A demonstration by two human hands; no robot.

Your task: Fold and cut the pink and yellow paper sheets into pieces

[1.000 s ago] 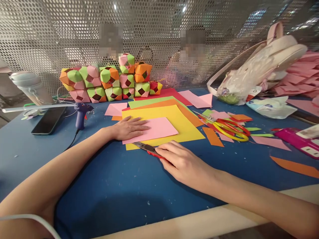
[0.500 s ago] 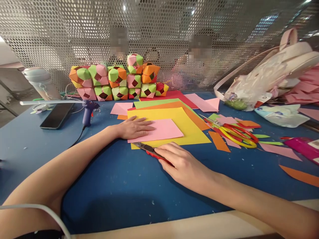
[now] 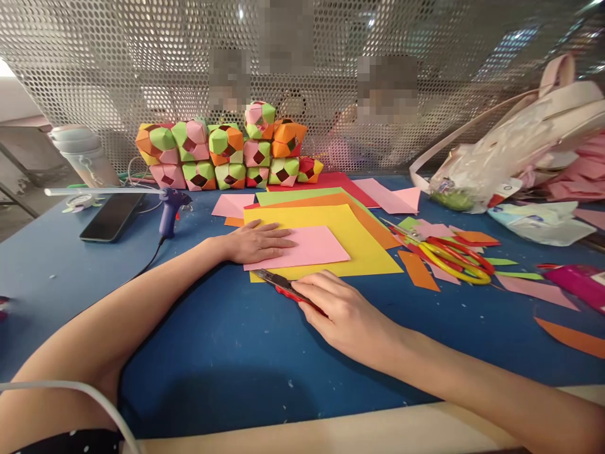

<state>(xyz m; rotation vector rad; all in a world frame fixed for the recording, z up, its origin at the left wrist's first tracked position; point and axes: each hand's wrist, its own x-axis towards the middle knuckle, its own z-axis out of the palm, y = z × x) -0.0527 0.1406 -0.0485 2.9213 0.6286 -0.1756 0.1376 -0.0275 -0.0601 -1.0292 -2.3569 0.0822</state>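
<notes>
My left hand [image 3: 261, 243] lies flat with fingers stretched over the left part of a pink sheet of paper [image 3: 316, 246]. That sheet rests on a larger yellow sheet [image 3: 363, 255], with orange paper [image 3: 373, 227] and green paper [image 3: 302, 197] under it. My right hand [image 3: 338, 306] is closed around a utility knife [image 3: 283, 284] with a black and red handle. Its blade end points left, close to the near left edge of the pink sheet, above the yellow strip; whether it touches the paper I cannot tell.
Folded paper balls [image 3: 227, 148] are stacked at the back. On the left stand a glue gun [image 3: 169, 211], a phone [image 3: 112, 217] and a bottle [image 3: 85, 154]. Scissors [image 3: 439, 252] lie among paper scraps [image 3: 418, 270] on the right, before a bag [image 3: 520, 139]. Perforated metal [image 3: 165, 50] rises behind.
The view has shifted slightly, so most things sit a little further right. Both hands, the utility knife and the pink sheet keep almost the same positions relative to one another.
</notes>
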